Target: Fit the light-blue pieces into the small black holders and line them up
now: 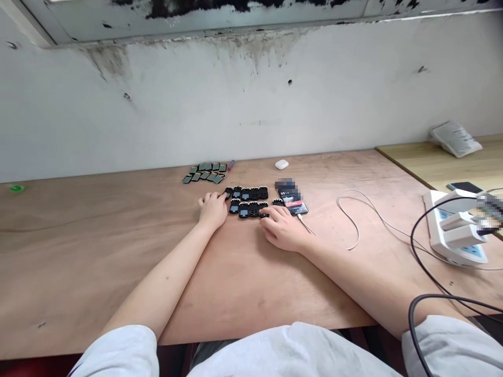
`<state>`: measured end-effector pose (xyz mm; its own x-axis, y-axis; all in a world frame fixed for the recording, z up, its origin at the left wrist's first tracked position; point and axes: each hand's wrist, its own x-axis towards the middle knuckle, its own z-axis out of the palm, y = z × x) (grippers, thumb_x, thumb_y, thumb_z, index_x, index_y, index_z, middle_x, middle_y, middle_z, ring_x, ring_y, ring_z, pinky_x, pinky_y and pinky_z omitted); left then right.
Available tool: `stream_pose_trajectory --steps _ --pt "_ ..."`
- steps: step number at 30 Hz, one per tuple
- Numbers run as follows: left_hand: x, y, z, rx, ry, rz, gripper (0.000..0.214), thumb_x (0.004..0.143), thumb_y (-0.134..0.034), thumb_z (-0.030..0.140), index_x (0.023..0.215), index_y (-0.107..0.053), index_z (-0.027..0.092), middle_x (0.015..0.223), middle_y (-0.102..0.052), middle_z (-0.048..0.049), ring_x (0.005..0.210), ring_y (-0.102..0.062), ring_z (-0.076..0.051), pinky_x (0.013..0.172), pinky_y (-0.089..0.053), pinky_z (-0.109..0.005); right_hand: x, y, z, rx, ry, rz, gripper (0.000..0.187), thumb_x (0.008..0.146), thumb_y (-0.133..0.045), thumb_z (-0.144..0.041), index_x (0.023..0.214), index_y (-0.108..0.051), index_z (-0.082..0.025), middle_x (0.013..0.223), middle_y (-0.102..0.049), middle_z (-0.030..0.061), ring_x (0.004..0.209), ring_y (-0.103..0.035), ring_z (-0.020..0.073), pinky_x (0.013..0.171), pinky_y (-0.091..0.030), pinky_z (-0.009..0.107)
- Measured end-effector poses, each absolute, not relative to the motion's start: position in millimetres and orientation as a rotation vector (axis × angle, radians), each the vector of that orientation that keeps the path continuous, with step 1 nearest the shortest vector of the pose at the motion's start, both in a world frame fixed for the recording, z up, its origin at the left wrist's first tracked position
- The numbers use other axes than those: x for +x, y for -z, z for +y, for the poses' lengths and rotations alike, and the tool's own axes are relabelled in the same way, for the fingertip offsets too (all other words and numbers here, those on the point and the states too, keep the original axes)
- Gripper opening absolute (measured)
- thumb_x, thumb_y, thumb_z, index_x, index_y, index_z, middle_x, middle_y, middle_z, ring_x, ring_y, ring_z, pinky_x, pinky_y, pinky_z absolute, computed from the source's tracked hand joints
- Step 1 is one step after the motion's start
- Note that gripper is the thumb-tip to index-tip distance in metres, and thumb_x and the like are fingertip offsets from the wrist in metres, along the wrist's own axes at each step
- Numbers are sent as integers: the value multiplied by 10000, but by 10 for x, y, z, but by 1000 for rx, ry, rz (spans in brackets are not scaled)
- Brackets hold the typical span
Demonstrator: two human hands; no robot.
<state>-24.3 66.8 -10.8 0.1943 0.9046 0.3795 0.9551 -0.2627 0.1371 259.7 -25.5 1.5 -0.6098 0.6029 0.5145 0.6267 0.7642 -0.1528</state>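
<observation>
Two rows of small black plastic casings (254, 193) lie on the table in front of me, some with a grey-blue inset. My left hand (213, 210) rests at the left end of the rows, fingers apart, its fingertips touching the end casing (228, 192). At the right end of the lower row lies my right hand (283, 229), fingers spread, with fingertips on the last casing (263, 206). Just above that hand sits a separate black casing (277, 202), beside a phone (293, 198) with its screen lit. Neither hand visibly grips anything.
Behind the casings is a group of green-grey boards (205, 173) with a purple-handled screwdriver (231, 165). A white case (282, 164) stands near the wall. To the right are a white cable (358, 225), a power strip (456, 230) with plugs, a black cable (412, 241) and a packet (456, 139).
</observation>
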Motion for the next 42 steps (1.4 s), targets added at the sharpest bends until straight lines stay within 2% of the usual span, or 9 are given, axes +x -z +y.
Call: stream_pose_trajectory --steps 9,14,18,23,27,30,33,36,42 --pt "-228 76 636 -2517 601 -1642 585 895 -402 91 1432 -592 226 1318 -702 -163 1270 -532 -367 1057 -317 -612 2603 9 -253 -1024 182 -2457 141 956 -569 -186 1071 -648 -198 1358 -611 158 1244 -509 338 1020 -423 519" --pt "-285 47 534 -2553 612 -1604 633 903 -368 68 1507 -503 202 1372 -681 -146 1366 -507 -329 1103 -297 -569 2610 4 -244 -1189 230 -2413 201 963 -564 -229 1146 -638 -193 1393 -605 163 1277 -492 344 1042 -377 517" --pt "-512 27 362 -2402 784 -1673 439 949 -394 143 1312 -639 185 1282 -716 -126 1222 -617 -285 1097 -340 -498 2635 -1 -218 -1395 278 -2315 261 1003 -516 -274 1208 -638 -167 1415 -597 182 1304 -480 347 1063 -348 518" --pt "-971 55 347 -2151 790 -1980 336 901 -473 211 1146 -701 180 1210 -714 -132 1181 -619 -335 1006 -441 -490 2657 2 -210 -1490 305 -2264 253 1013 -539 -352 1014 -715 -169 1384 -617 197 1305 -472 388 1078 -330 587" --pt "-1174 96 459 -2270 825 -2077 362 826 -440 131 1030 -736 177 1145 -717 -112 1129 -634 -292 990 -485 -443 2667 -13 -247 -1335 288 -2292 262 1027 -542 -323 893 -724 -191 1297 -668 168 1306 -486 367 1069 -362 569" --pt "-1175 102 489 -2344 833 -2006 340 911 -442 228 1031 -757 181 1110 -719 -102 1101 -626 -286 1003 -481 -448 2673 -25 -268 -1049 195 -2405 260 1025 -560 -302 832 -705 -205 1277 -685 129 1311 -501 339 1076 -392 541" --pt "-1119 85 465 -2381 750 -1961 371 981 -461 396 1052 -775 212 1119 -716 -95 1125 -607 -306 1002 -463 -479 2662 -41 -277 -766 5 -2570 202 1021 -581 -320 902 -696 -204 1250 -687 118 1236 -559 293 1045 -457 479" --pt "-1064 74 434 -2451 702 -1888 384 988 -494 475 1097 -774 236 1166 -701 -96 1175 -592 -309 1021 -441 -491 2644 -66 -289 -657 -149 -2670 182 1015 -601 -357 1037 -691 -200 1263 -673 123 1152 -594 270 1004 -495 453" --pt "-952 57 421 -2538 746 -1763 286 955 -570 415 1058 -764 231 1154 -708 -87 1146 -612 -288 1025 -442 -481 2638 -82 -291 -719 -246 -2656 317 999 -637 -375 1273 -675 -221 1280 -654 129 1147 -575 287 998 -499 478"
